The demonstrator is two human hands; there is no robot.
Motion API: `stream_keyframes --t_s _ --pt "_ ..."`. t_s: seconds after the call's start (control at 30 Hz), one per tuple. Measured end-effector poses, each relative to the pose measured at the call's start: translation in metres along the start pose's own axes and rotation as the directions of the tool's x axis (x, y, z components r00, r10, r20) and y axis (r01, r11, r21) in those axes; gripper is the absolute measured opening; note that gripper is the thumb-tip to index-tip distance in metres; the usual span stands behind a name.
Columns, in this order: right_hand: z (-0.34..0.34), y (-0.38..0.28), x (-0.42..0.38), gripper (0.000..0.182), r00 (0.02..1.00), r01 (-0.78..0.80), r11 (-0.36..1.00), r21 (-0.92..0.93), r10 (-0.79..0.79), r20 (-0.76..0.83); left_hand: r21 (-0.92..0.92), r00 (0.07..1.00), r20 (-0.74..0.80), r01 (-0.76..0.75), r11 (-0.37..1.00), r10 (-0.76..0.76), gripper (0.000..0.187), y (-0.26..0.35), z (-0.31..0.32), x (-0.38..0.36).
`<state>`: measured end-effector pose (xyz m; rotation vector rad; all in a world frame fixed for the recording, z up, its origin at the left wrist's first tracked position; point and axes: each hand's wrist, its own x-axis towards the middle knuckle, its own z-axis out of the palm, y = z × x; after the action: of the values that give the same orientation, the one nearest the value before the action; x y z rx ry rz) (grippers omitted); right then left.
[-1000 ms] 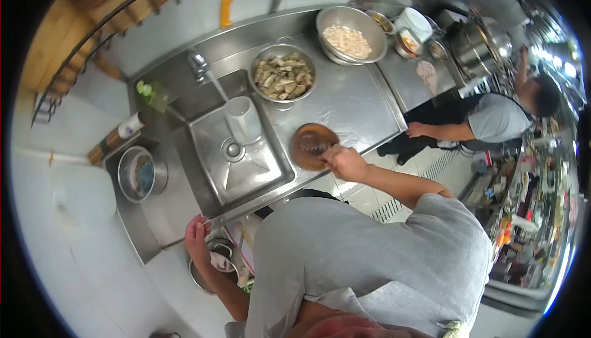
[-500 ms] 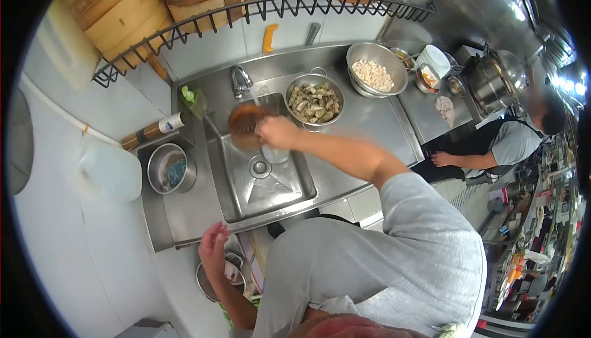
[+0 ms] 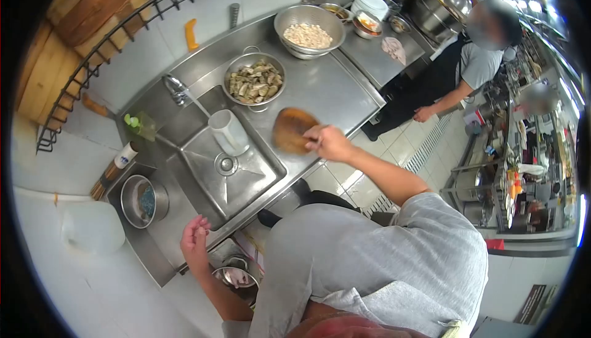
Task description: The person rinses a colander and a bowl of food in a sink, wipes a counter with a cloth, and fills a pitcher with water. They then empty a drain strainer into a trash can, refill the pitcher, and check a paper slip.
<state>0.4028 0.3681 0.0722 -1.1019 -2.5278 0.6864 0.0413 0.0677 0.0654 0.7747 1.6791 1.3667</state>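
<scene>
My right hand (image 3: 332,143) grips the handle end of a brown, rounded, wooden-looking scoop (image 3: 294,130), held above the counter's front edge to the right of the sink. The scoop is slightly blurred. My left hand (image 3: 196,239), fingers loosely bent and holding nothing, hangs by the front left edge of the sink counter. In the steel sink (image 3: 246,175) a pale translucent jug (image 3: 228,132) stands tilted near the drain. Water runs from the tap (image 3: 177,88) toward the jug's mouth.
Behind the sink stand a bowl of shellfish (image 3: 255,82) and a colander with pale chopped pieces (image 3: 308,35). A steel pot (image 3: 144,201) sits at the left. A co-worker (image 3: 462,70) stands at the right. Steamer baskets (image 3: 92,5) fill the wire rack.
My right hand has carried the brown scoop from over the sink, near the tap, to the right over the counter. The jug is now uncovered. The view has turned and shifted right.
</scene>
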Motion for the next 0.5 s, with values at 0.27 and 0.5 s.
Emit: stream_keyframes --t_s 0.27,0.5 --pt "-0.035 0.21 0.028 0.01 0.963 -0.238 0.882 -0.407 0.161 -0.214 0.055 0.998 0.053 -0.047 0.997 0.044 0.033 0.032 0.053 -0.012" --pt "-0.026 0.289 0.077 0.024 0.928 -0.188 0.874 -0.448 0.009 -0.372 0.299 0.999 -0.001 -0.046 0.953 0.049 0.033 0.088 0.126 -0.035"
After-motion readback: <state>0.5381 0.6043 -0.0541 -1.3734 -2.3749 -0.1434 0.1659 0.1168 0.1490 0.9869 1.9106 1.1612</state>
